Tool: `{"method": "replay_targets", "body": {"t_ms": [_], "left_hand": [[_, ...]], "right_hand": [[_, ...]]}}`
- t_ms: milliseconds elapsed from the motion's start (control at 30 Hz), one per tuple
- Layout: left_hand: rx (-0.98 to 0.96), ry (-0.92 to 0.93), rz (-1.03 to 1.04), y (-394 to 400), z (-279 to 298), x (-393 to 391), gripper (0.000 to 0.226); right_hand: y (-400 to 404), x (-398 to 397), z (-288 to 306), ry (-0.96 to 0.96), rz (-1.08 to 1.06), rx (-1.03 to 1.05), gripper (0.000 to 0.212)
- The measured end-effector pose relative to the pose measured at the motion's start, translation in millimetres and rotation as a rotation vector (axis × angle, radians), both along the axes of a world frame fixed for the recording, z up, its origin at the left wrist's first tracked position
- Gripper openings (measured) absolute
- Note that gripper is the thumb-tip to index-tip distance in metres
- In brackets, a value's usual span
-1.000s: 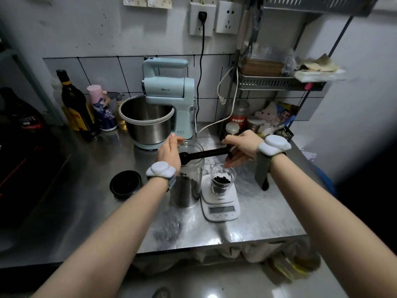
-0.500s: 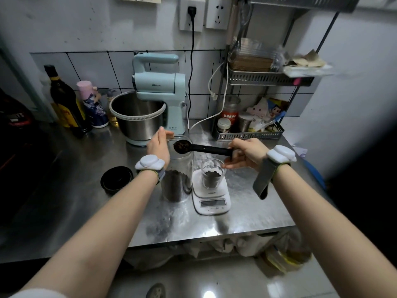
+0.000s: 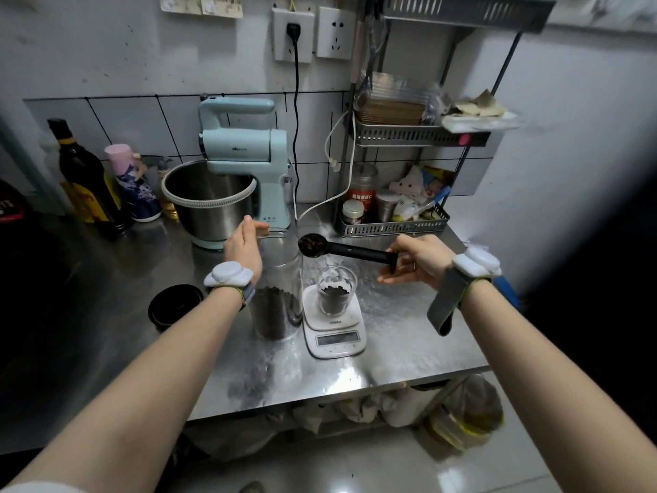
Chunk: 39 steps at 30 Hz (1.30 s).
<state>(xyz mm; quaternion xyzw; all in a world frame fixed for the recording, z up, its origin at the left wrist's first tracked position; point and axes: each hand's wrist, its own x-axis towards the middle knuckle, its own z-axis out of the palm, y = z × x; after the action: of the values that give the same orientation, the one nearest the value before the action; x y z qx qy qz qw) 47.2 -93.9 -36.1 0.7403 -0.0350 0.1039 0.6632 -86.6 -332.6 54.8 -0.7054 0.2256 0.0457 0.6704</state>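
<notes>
My right hand point(image 3: 416, 261) holds the handle of a black scoop point(image 3: 346, 248), level, its bowl full of dark coffee beans. The bowl hangs above the gap between a tall clear jar point(image 3: 279, 297) and a small glass cup point(image 3: 336, 290). The jar is partly full of beans, and my left hand point(image 3: 243, 249) grips it near the rim. The cup, with beans inside, stands on a white digital scale point(image 3: 334, 330). The jar's black lid point(image 3: 176, 307) lies to the left on the steel counter point(image 3: 409, 336).
A pale blue stand mixer point(image 3: 245, 161) with a steel bowl point(image 3: 206, 204) stands behind the jar. Bottles point(image 3: 83, 179) line the back left wall. A wire rack point(image 3: 394, 208) with jars and packets fills the back right. The counter edge is close in front.
The scoop, loaded with beans, has risen out of the jar mouth and moved slightly right toward the cup. My left hand stays on the jar.
</notes>
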Motion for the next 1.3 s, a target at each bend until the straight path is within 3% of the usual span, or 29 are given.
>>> {"method": "replay_targets", "body": {"t_ms": [467, 867, 1033, 1300], "left_hand": [[0.009, 0.006, 0.008, 1.7, -1.2, 2.9, 0.048], [-0.02, 0.013, 0.002, 0.3, 1.5, -1.6, 0.045], [0.025, 0.01, -0.016, 2.3, 1.3, 0.0, 0.046], [0.099, -0.003, -0.031, 4.1, 4.2, -0.5, 0.046]], "right_hand": [[-26.9, -19.1, -52.5, 0.079, -0.192, -0.001, 0.02], [-12.1, -18.0, -69.7, 0.04, -0.162, -0.373, 0.02], [-4.6, -18.7, -69.4, 0.012, -0.154, -0.428, 0.018], [-2.9, -20.2, -70.7, 0.007, -0.092, -0.56, 0.036]]}}
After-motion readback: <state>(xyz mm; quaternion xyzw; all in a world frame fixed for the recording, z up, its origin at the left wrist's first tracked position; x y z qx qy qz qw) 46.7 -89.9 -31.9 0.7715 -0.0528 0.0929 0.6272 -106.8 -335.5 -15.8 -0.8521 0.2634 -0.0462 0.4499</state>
